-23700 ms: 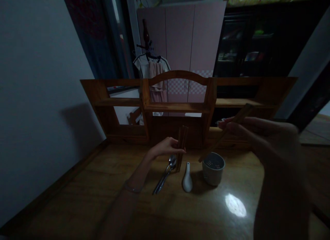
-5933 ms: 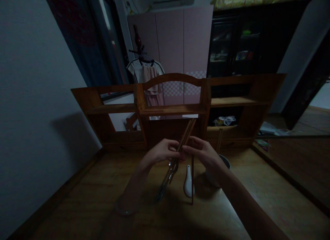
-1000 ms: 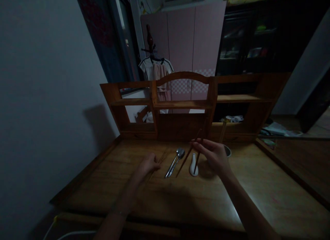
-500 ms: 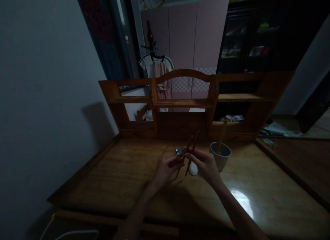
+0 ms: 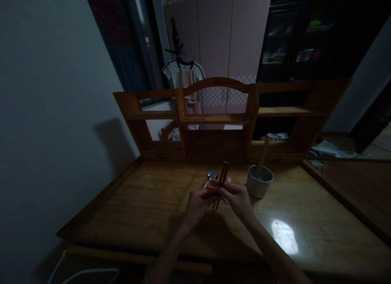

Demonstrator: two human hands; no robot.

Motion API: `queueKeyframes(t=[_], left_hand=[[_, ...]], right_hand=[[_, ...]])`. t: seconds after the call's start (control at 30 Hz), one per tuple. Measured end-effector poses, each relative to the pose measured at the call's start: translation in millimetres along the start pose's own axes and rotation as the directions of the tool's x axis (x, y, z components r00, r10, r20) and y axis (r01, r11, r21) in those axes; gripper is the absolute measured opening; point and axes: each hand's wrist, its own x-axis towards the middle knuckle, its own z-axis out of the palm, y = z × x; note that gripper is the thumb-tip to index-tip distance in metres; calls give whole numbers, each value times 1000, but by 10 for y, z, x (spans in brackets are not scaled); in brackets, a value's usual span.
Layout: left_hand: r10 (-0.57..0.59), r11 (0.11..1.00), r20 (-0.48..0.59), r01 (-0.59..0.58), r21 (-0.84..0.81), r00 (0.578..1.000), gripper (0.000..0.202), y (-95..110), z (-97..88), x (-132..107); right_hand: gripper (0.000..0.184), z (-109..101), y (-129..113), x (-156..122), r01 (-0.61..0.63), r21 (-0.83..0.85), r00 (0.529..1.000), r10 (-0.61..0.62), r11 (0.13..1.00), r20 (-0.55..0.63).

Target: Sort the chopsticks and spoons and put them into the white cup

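Both hands meet above the middle of the wooden desk. Between them stands a pair of dark reddish-brown chopsticks, close together and tilted. My left hand pinches them from the left, its fingers closed. From the right, my right hand grips the same chopsticks with closed fingers. Just behind the left fingers lies a metal spoon with a shiny round bowl. A white spoon is mostly hidden behind the right hand. Lighter thin chopsticks lie on the desk to the left.
Right of my hands stands a grey utensil holder with light wooden chopsticks leaning in it. A wooden shelf unit runs along the back of the desk. A wall rises on the left.
The two chopsticks, held apart before, are now side by side. My hands have come together around them. The white spoon is now more covered by my right hand.
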Motion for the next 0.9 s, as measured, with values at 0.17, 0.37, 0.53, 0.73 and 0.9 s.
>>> queueKeyframes(t=[0.17, 0.37, 0.53, 0.73, 0.9], left_hand=[[18, 1000, -8, -18, 1, 1000, 28, -8, 39, 16], [107, 987, -60, -99, 129, 992, 20, 38, 127, -31], [69, 997, -31, -69, 22, 997, 21, 85, 177, -85], [23, 999, 18, -24, 49, 1000, 21, 69, 267, -124], [-21, 988, 22, 18, 156, 1000, 24, -76, 337, -123]], right_hand=[[25, 5, -33, 10, -22, 8, 1000, 22, 1000, 20], [21, -17, -50, -2, -11, 34, 998, 9, 999, 54], [24, -170, -177, -68, 93, -49, 994, -89, 994, 69], [20, -370, -369, -131, 143, -151, 977, -114, 978, 181], [12, -471, -604, -178, 232, -331, 960, -160, 915, 230]])
